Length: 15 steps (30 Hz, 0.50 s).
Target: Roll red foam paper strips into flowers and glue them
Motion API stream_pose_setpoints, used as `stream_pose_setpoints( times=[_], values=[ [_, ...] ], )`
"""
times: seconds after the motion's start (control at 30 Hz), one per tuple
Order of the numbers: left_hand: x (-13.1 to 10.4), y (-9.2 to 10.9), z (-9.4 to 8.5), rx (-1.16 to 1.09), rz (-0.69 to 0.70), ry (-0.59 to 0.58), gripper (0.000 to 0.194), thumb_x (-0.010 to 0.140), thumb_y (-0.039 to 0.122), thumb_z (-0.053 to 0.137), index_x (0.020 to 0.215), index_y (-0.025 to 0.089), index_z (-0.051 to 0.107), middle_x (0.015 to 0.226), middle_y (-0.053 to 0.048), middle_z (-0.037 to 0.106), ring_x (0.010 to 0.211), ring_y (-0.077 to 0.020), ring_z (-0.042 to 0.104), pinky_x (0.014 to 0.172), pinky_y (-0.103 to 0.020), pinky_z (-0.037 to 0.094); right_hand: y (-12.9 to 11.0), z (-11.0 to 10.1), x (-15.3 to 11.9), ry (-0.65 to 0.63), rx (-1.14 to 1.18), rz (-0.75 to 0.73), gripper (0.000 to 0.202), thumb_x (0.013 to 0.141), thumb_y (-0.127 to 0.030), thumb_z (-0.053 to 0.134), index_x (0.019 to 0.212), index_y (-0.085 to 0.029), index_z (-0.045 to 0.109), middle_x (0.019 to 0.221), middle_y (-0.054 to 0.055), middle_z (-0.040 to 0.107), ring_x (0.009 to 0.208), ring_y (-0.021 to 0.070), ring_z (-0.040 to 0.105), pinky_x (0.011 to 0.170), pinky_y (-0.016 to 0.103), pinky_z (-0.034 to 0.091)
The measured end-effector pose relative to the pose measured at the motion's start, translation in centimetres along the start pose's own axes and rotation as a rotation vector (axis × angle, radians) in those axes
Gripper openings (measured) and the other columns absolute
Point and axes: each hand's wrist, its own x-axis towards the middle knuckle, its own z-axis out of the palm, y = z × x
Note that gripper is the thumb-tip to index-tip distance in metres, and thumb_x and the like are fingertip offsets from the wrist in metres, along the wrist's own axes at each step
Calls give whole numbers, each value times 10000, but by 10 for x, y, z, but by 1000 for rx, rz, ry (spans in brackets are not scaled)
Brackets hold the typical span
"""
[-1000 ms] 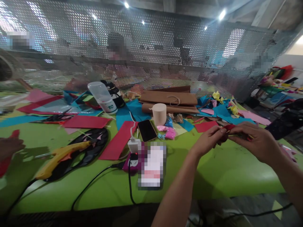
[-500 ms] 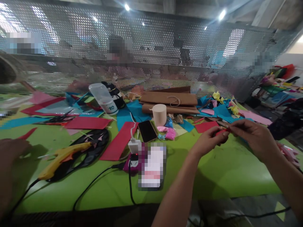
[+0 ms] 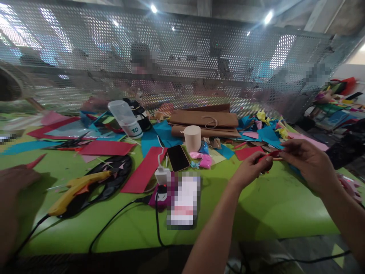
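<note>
Over the right part of the green table [image 3: 270,213], my left hand [image 3: 252,169] is closed on one end of a small red paper strip [image 3: 274,153]. My right hand [image 3: 306,163] pinches the strip's other end, its fingertips close to those of my left hand. A thin stick or pale strip shows just below the red paper. Behind my hands a flat red paper piece [image 3: 248,153] lies on the table. To the left stand a beige paper roll [image 3: 192,139] and small pink packets [image 3: 205,161].
Another person's hand [image 3: 19,177] holds something red at the far left. Near it lies a yellow glue gun [image 3: 76,188] on a black tray. Two phones [image 3: 178,158], a purple power socket [image 3: 161,198] with cables, a plastic bottle [image 3: 125,118] and brown paper [image 3: 203,118] occupy the middle.
My right hand has drawn slightly away from my left, and more of the red strip shows between them. At the far left, the other person's hand has shifted slightly.
</note>
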Motion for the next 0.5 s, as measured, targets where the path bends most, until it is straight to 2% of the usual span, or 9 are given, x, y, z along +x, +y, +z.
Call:
stream_pose_setpoints(
  times=[0.1,0.2,0.27,0.37,0.5],
  values=[
    [2,-3,-1,-15,19,34,467,918,660,634,989,199,631,810,20,597,664,-86,509,594,-220,369,-2,-2,-6,-46,-160,-149,198,903,-467,772,1005,-298,781,978,27,741,916,224,693,867,382,554],
    [2,-4,-1,-27,10,33,468,918,663,631,1001,202,623,811,21,599,662,-84,521,582,-213,366,-2,2,-9,-152,-242,-274,172,930,-435,741,991,-288,805,982,41,746,926,246,707,895,406,550],
    [2,-3,-1,-25,-2,29,472,916,668,628,1008,206,618,808,21,599,669,-89,543,571,-208,361,-2,5,-8,-185,-249,-284,196,932,-448,731,1000,-282,810,980,48,754,917,261,715,867,408,554],
    [1,-3,-2,-5,-9,25,479,915,676,624,1011,207,621,795,22,588,667,-92,552,558,-204,357,-2,10,-6,-245,-262,-281,213,937,-470,716,914,-278,808,950,50,764,897,271,715,811,396,554],
    [1,-3,-3,-12,-14,23,480,915,669,632,1021,201,640,780,19,585,656,-91,548,544,-207,339,-5,9,-4,-299,-269,-292,197,954,-428,697,867,-277,788,952,49,770,913,266,706,823,387,543]
  ],
)
